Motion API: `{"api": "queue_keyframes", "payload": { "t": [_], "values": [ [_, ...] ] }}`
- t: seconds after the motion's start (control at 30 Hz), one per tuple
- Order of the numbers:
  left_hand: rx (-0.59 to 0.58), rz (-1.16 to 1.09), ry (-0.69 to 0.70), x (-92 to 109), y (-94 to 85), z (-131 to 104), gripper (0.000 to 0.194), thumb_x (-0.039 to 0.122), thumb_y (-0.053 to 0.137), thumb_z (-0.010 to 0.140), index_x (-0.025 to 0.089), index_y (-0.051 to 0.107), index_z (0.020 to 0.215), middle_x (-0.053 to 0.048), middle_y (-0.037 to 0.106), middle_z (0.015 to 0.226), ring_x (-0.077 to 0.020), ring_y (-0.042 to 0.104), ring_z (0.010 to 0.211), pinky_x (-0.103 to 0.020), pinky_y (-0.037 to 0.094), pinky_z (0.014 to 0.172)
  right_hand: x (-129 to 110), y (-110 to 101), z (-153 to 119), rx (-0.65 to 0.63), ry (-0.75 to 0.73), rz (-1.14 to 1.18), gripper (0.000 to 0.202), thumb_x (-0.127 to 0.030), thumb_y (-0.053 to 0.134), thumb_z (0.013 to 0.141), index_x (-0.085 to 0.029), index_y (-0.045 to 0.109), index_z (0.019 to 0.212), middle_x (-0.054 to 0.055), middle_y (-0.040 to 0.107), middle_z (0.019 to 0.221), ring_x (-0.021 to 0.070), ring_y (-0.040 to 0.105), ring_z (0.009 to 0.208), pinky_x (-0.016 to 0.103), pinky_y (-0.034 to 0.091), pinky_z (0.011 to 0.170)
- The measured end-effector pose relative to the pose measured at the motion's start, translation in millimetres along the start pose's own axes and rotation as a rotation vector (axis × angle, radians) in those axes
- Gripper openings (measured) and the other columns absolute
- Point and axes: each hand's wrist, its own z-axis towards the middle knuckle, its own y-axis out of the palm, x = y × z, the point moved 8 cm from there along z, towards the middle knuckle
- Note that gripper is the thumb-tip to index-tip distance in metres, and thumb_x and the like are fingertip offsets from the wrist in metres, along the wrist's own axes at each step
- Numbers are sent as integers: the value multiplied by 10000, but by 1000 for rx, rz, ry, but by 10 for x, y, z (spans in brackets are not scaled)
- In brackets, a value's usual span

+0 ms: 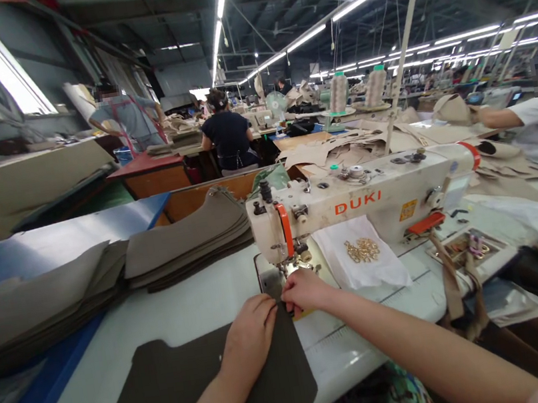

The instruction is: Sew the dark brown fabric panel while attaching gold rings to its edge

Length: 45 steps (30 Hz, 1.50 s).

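A dark grey-brown fabric panel [184,376] lies flat on the pale sewing table, its upper edge beside the needle area of a white sewing machine [321,210]. My left hand [251,329] rests on the panel near that edge, its fingers pressed together on the fabric. Just right of it, my right hand [305,290] is closed in a pinch below the presser foot, at the panel's edge. What its fingertips hold is too small to make out. Gold-coloured metal rings [362,250] lie on a white cloth [385,271] behind my right hand.
Stacks of cut panels [185,234] lie at the left and behind the panel. A small tray [492,256] with rings and straps hanging over it stands at the right. Thread cones [338,93] rise behind the machine. Other people sit or stand farther off, one at the right edge.
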Motion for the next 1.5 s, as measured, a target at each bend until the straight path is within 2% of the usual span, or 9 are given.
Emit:
{"api": "queue_keyframes", "payload": {
  "t": [0.2,0.37,0.47,0.57,0.77,1.17,1.4,1.5],
  "values": [
    [-4,12,68,118,31,119,253,127,398,872,178,602,731,-56,640,740,-187,592,724,-322,523,699,18,3,74,16,-56,-94,262,-74,543,722,-165,564,477,-23,618,478,100,565,386,183,441,441],
    [-27,-33,63,115,60,148,246,125,399,860,189,572,696,-46,622,716,-181,579,714,-310,514,674,-39,-41,22,79,-176,-233,240,-93,542,766,-170,617,552,-19,636,521,118,595,456,205,447,498],
    [-34,-28,59,97,72,137,236,126,395,861,186,570,714,-48,624,729,-184,578,718,-318,515,681,-96,-130,-114,173,-314,-358,162,-126,556,799,-181,675,705,17,683,690,164,636,681,254,456,654],
    [-45,-29,54,88,89,128,211,128,407,857,179,574,738,-53,629,749,-193,585,741,-328,517,701,-102,-164,-268,206,-466,-461,145,-152,552,839,-192,690,852,54,678,880,198,592,895,295,412,805],
    [-26,-55,26,66,88,122,201,129,425,840,191,593,748,-45,646,757,-188,596,753,-330,523,733,-124,-40,-440,279,-779,-833,155,-153,526,885,-187,678,875,49,637,842,188,521,846,265,401,753],
    [1,-34,60,91,76,124,228,132,415,859,186,593,728,-44,647,745,-180,588,728,-318,519,712,-135,19,-448,292,-850,-909,154,-157,515,896,-167,667,868,42,629,815,193,508,800,275,410,721],
    [-62,21,103,127,106,142,250,126,394,882,181,576,719,-41,626,731,-184,573,720,-316,508,694,-148,30,-442,295,-865,-945,136,-164,526,896,-166,655,854,40,612,794,195,509,797,279,409,716],
    [-105,35,119,135,122,142,245,122,391,892,170,575,738,-44,621,741,-187,572,728,-315,505,693,-164,22,-530,242,-915,-999,106,-159,542,891,-164,648,884,32,608,801,190,516,798,280,413,733]
  ]
}}
